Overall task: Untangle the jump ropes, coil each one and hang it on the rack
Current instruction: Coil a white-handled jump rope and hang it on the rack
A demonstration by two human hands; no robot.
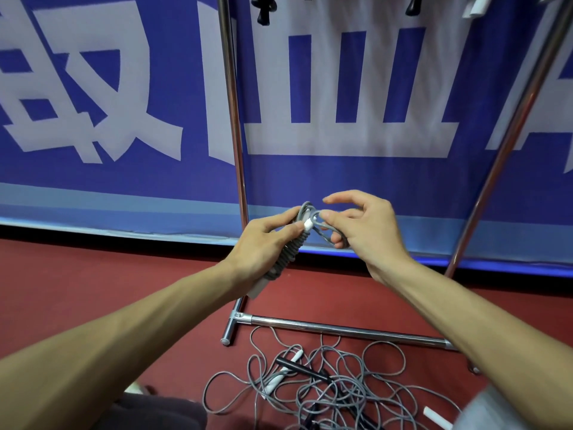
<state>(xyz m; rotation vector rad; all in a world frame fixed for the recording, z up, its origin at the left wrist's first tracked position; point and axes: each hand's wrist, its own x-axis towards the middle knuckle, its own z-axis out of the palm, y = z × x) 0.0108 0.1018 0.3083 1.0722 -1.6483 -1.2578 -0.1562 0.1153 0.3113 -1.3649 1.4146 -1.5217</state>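
A grey coiled jump rope, partly hidden, is gripped by the left hand, its loop pinched by the right hand.

Open gap between the rack uprights, below hung handles; tangled ropes across the floor beneath.

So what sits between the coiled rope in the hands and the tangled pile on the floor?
Head view: the rack's bottom bar crosses between the coiled rope and the pile, with bare red floor either side.
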